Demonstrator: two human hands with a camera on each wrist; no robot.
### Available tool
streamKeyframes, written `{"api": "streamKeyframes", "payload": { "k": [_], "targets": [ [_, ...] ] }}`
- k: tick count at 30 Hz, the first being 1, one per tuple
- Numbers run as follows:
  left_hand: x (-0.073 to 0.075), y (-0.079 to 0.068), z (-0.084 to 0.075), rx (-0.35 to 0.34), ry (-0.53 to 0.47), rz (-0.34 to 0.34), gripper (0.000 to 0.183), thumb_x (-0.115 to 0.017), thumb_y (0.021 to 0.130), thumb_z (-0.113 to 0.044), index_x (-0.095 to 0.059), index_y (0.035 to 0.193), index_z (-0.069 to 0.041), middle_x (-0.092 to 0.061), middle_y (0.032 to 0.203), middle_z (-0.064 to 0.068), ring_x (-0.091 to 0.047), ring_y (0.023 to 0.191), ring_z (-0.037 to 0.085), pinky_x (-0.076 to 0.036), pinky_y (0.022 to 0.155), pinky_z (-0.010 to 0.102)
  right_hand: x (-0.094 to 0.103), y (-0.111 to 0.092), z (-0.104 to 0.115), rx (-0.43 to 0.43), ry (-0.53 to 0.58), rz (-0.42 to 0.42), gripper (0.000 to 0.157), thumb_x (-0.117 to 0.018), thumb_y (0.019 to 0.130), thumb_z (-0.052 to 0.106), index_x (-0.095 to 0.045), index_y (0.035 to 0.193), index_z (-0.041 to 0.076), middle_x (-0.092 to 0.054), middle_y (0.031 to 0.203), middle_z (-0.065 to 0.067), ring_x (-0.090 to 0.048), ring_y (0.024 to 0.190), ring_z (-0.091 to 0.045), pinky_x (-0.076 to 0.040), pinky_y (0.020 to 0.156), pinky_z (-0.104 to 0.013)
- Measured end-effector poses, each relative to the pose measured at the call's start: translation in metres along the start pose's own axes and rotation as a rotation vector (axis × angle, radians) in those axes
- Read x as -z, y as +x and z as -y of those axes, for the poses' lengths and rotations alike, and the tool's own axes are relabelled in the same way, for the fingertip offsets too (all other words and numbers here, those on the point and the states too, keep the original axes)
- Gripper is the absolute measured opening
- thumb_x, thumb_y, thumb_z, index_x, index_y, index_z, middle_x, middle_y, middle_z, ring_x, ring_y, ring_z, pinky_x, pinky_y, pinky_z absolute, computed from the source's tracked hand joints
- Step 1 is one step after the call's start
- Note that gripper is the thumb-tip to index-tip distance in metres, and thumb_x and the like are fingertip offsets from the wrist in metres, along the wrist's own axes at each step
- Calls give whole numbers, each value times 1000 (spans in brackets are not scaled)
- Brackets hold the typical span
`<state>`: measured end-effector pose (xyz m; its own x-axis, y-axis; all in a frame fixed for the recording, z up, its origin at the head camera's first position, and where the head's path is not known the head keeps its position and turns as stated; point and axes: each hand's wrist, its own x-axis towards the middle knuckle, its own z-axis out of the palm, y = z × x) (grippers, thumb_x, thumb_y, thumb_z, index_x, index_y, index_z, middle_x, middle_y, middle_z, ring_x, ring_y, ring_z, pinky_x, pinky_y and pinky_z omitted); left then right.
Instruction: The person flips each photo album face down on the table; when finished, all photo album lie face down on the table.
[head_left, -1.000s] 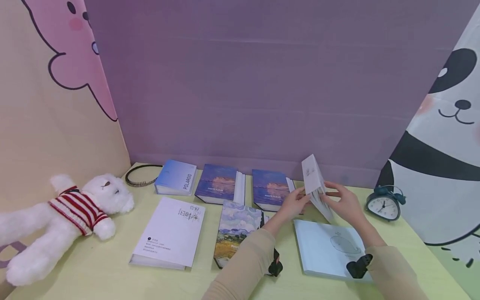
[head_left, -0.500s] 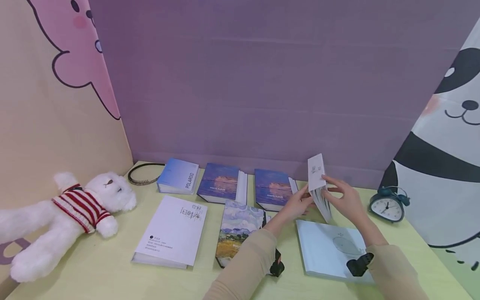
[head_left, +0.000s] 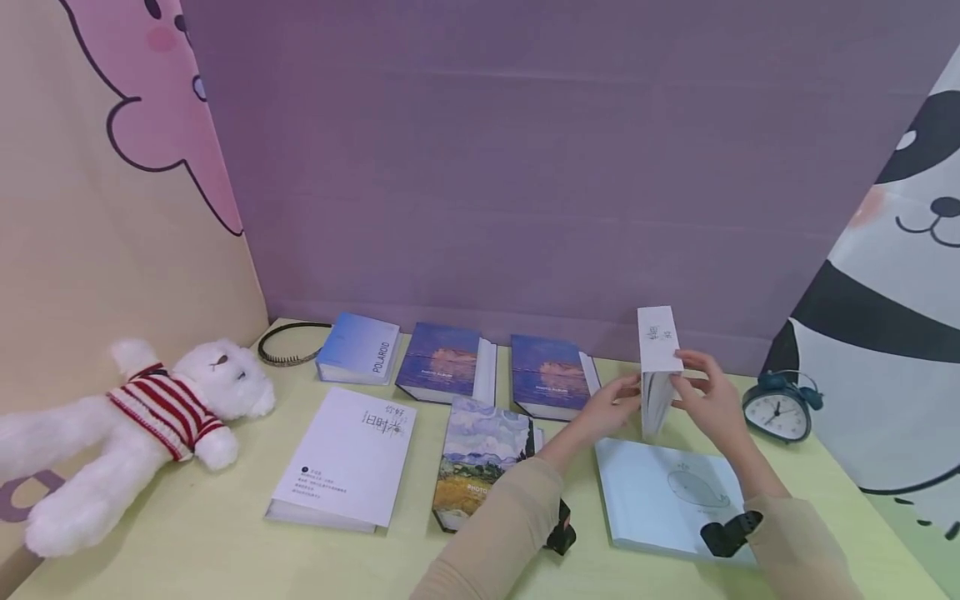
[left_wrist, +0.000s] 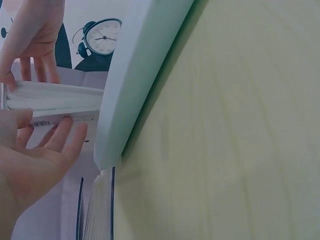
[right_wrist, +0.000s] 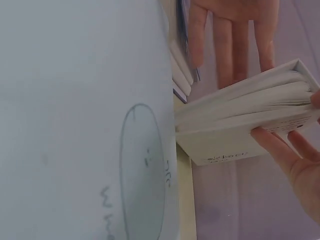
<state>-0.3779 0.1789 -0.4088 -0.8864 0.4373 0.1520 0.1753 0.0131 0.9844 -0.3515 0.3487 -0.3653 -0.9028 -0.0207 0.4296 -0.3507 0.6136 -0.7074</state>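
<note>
A thick white photo album (head_left: 658, 340) stands upright on the table, its lettered spine up. My left hand (head_left: 606, 408) holds its left side, fingers along the cover and thumb by the page edges. On the other side, my right hand (head_left: 707, 400) pinches the album near the spine between thumb and fingers. The page edges show between the covers in the right wrist view, with the left hand's fingers (right_wrist: 231, 55) straight against the far cover. A pale blue whale-drawing album (head_left: 667, 496) lies flat just in front.
Two blue sunset albums (head_left: 442, 358) and a POLAROID album (head_left: 358, 346) lie along the back. A painting-cover album (head_left: 483, 450) and a large white album (head_left: 345, 454) are nearer. An alarm clock (head_left: 776, 410) stands right; a headband (head_left: 288, 360) and teddy bear (head_left: 161, 417) lie left.
Both hands have shifted right with the white album, which has turned from a slant to nearly straight upright. The other things stay where they were; the head view has shifted slightly.
</note>
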Motion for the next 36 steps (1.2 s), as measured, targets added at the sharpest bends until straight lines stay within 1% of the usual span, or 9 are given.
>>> {"api": "streamKeyframes", "payload": {
  "k": [3, 7, 10, 13, 17, 25, 30, 33, 36],
  "targets": [
    [-2, -1, 0, 4, 28, 19, 45, -51, 98, -20, -42, 142, -18, -51, 137, 8, -53, 121, 23, -51, 87, 29, 2, -1, -3, -18, 14, -13, 45, -45, 99, 23, -34, 137, 2, -38, 137, -25, -54, 99, -8, -56, 65, -18],
    [-6, -4, -1, 28, 78, 26, 45, -51, 97, -22, -42, 142, -20, -52, 137, 4, -51, 123, 19, -49, 89, 25, 3, -2, -6, -49, 16, -33, 46, -43, 99, 23, -33, 137, 0, -33, 142, -25, -48, 118, -41, -53, 66, -11],
    [-7, -5, -2, 52, 106, 16, 43, -52, 97, -26, -45, 139, -22, -55, 133, 3, -52, 122, 18, -48, 89, 24, 1, -2, -6, -89, 13, -22, 51, -45, 98, 27, -30, 139, 0, -30, 144, -24, -41, 123, -46, -51, 67, -10],
    [-7, -6, -2, 54, 162, 6, 38, -50, 98, -29, -50, 135, -19, -56, 132, 1, -50, 124, 17, -46, 94, 27, -2, -2, -4, -122, -29, -10, 61, -51, 96, 35, -27, 141, 1, -29, 145, -25, -39, 124, -46, -55, 77, -28],
    [-5, -7, 1, 35, 247, 48, 39, -47, 99, -28, -48, 135, -14, -53, 136, 1, -47, 128, 15, -41, 102, 27, -7, -1, 3, -143, -90, -31, 74, -58, 90, 43, -26, 139, -2, -30, 141, -28, -37, 121, -47, -47, 85, -53],
    [-3, -8, 3, 8, 291, 135, 47, -47, 99, -24, -38, 145, -18, -50, 140, 1, -49, 126, 11, -41, 98, 20, -10, -1, 5, -113, -119, -131, 69, -64, 88, 36, -29, 130, -7, -38, 129, -27, -41, 110, -33, -34, 77, -25],
    [-7, -8, 3, 30, 321, 148, 46, -48, 99, -26, -39, 144, -26, -54, 136, 0, -51, 124, 11, -45, 93, 21, -1, -6, 2, -169, -133, -175, 71, -61, 89, 39, -29, 136, -4, -41, 129, -26, -42, 85, -17, -37, 61, -15],
    [-10, -8, 2, 48, 348, 131, 45, -50, 98, -28, -41, 142, -28, -57, 132, -2, -53, 121, 11, -47, 91, 21, 5, -10, 0, -237, -141, -180, 74, -57, 90, 41, -26, 141, -3, -40, 132, -27, -42, 83, -16, -38, 55, -13],
    [-11, -9, 3, 69, 396, 109, 41, -49, 98, -30, -48, 138, -28, -58, 131, -5, -53, 120, 10, -47, 90, 22, 11, -15, -4, -290, -135, -145, 78, -53, 91, 44, -23, 144, -5, -37, 136, -30, -47, 98, -28, -46, 67, -22]
  ]
}}
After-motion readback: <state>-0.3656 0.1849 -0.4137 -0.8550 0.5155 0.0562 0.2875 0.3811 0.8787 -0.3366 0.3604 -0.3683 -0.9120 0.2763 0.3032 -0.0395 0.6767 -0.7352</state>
